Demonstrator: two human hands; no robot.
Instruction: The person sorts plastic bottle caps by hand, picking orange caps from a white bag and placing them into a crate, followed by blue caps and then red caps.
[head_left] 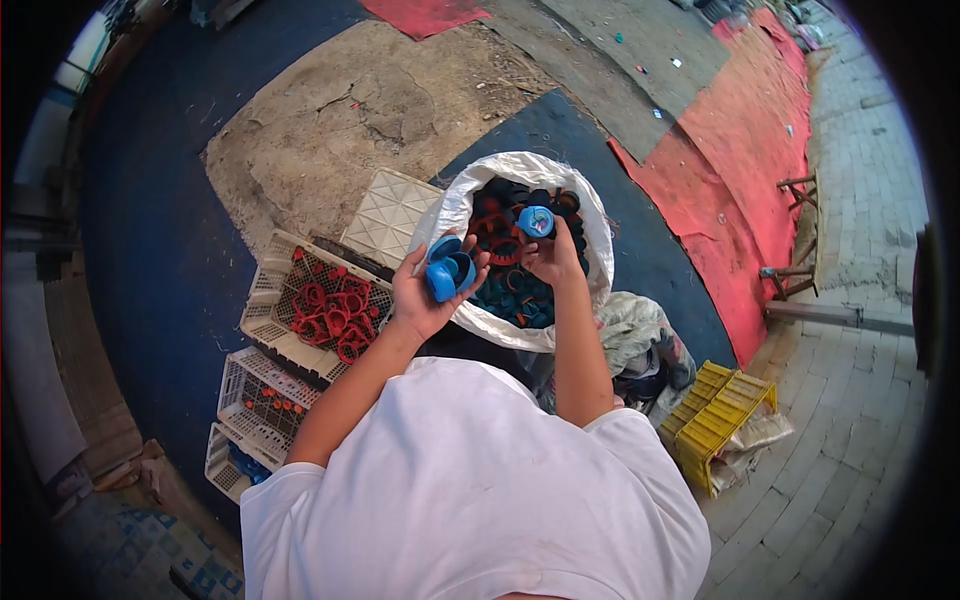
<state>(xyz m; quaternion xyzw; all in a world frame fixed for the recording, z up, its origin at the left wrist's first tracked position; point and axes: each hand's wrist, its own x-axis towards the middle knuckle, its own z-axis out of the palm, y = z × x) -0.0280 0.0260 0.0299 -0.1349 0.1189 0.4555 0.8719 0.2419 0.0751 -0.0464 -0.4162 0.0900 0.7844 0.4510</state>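
My left hand, palm up, is curled around several blue plastic caps at the left rim of a white woven sack. Over the sack's mouth, my right hand grips one blue cap by its edge, its round face turned up with a light mark in the middle. Below the hands, the sack is filled with dark, teal and red plastic caps and rings. Part of the left palm is hidden by the caps on it.
To the left, a cream crate holds red plastic rings. Closer in stand a white crate with orange pieces and another with blue ones. A yellow crate sits at right near a crumpled sack. Red mats cover some ground.
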